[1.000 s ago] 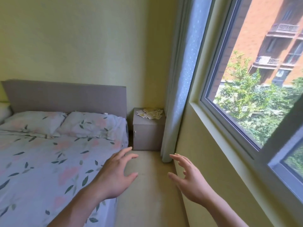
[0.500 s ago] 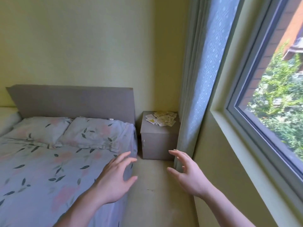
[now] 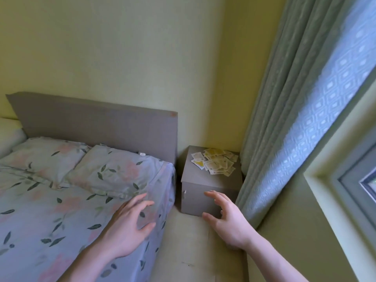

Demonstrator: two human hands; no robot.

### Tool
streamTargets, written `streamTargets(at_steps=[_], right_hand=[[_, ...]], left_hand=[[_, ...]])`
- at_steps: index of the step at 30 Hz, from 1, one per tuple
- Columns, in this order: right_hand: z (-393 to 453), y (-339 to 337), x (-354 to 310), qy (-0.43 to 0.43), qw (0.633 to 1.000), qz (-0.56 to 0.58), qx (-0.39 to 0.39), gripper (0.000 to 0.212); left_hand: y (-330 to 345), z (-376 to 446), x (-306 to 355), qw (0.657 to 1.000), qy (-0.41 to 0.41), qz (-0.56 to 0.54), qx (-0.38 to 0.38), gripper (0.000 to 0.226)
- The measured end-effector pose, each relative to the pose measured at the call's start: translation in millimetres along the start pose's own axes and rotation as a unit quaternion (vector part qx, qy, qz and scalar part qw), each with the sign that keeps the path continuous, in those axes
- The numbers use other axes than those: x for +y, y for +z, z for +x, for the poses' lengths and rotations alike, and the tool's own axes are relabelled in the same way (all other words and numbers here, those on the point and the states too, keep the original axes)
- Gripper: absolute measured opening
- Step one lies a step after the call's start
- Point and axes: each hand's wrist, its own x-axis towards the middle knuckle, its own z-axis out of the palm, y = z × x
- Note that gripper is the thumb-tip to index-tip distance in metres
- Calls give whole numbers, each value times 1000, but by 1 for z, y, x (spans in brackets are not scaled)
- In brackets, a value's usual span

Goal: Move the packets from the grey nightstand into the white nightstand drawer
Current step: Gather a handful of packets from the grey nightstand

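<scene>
Grey nightstand [image 3: 210, 187] closer now than a moment ago, my left hand [image 3: 127, 230] over the bed [image 3: 61, 200], right hand [image 3: 228, 219] before the nightstand, both spread, empty, packets [image 3: 214, 162] heaped on its top.

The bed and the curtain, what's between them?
Head view: the grey nightstand stands between the bed and curtain, packets piled on top.

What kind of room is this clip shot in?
A bedroom, most likely in a home: a made bed with pillows and headboard, a grey nightstand beside it holding packets, and a curtain by a window.
</scene>
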Motion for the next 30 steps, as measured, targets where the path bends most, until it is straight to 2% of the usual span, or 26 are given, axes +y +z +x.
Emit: streamTargets(at_steps=[10,17,24,30], right_hand=[[148,-34,49,114,993,0,34,61],[234,-58,100,164,986,5,36,60],[357,-74,166,218,975,36,-7,64],[452,-84,235,273,960,59,-31,56]], left_hand=[[-4,235,-3,997,48,10,-63,54],[40,363,10,989,75,-12,-123,54],[80,476,13,984,27,-15,-174,54],[104,575,8,979,-56,-16,-195,54]])
